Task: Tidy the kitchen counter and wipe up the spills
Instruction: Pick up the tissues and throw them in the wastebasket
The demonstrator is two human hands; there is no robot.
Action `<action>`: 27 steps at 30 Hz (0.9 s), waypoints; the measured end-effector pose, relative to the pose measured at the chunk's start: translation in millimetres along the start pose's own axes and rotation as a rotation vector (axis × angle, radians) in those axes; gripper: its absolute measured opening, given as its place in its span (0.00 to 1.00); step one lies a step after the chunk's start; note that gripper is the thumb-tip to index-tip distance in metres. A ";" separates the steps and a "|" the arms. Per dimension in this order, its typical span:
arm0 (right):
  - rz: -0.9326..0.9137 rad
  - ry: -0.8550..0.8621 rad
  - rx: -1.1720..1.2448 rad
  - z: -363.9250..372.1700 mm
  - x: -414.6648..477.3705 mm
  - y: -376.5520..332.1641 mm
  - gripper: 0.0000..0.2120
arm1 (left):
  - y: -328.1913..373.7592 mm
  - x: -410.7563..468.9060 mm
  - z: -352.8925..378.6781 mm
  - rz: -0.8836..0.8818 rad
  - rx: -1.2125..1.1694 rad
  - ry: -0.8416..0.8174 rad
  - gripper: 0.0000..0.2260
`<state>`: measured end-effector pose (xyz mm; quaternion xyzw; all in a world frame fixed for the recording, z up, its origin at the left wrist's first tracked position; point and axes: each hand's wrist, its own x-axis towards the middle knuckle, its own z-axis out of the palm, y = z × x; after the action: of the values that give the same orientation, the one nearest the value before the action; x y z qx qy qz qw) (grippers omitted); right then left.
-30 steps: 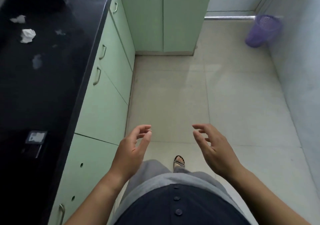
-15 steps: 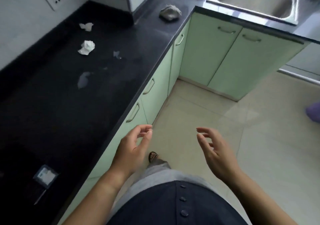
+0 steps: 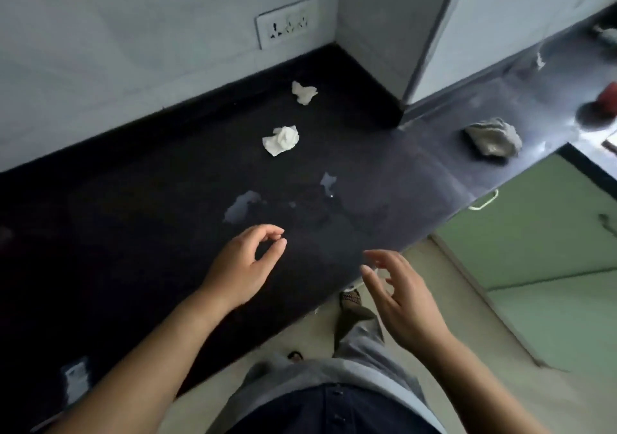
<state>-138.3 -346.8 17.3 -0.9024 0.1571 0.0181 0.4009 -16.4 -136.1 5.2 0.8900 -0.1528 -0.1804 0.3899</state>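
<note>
We look down on a dark surface point(image 3: 133, 233) that fills the left and middle of the frame. The left hand point(image 3: 240, 266) hovers over its near part, just below centre. Its fingers are loosely curled, the thumb and forefinger tips nearly meet, and it holds nothing. The right hand point(image 3: 404, 303) hangs to the right of it, past the surface's front edge and above the floor point(image 3: 434, 383), with its fingers apart, lightly bent and empty.

Just above the left hand we see a pale wet patch point(image 3: 241, 206), and a smaller wet patch point(image 3: 328, 180) lies up and to the right of it, with a faint sheen between them. Higher in the frame lies a crumpled white tissue point(image 3: 281, 140). A second crumpled tissue point(image 3: 303, 92) lies above that, close to the back wall, under a socket plate point(image 3: 287, 29).

At the right, where the surface turns a corner, a bunched grey cloth point(image 3: 492, 141) lies near the front edge, well apart from the tissues and the hands. A red thing point(image 3: 607, 94) sits at the right edge of the frame, too blurred for us to name. Below the cloth is a green cabinet point(image 3: 534, 233) with a pale handle point(image 3: 484, 201). In the lower left corner a small pale packet point(image 3: 76, 380) lies flat on the surface beside the left forearm.
</note>
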 end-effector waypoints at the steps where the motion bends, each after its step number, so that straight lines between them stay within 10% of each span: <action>1: -0.037 -0.038 -0.012 -4.6 25.8 -0.7 0.24 | -0.5 19.0 -5.0 -0.018 0.054 0.018 0.12; 11: -0.338 -0.322 -0.159 -20.8 258.0 -23.4 0.22 | -8.0 175.6 -53.6 -0.236 0.557 0.226 0.19; 27: -0.556 -0.732 -0.561 74.9 412.2 -43.1 0.28 | -72.3 265.4 -22.3 -0.601 0.499 0.269 0.27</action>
<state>273.0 -376.0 -67.9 -0.9171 -0.2486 0.2659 0.1628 238.6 -184.4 -88.4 0.9779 0.1271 -0.1257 0.1086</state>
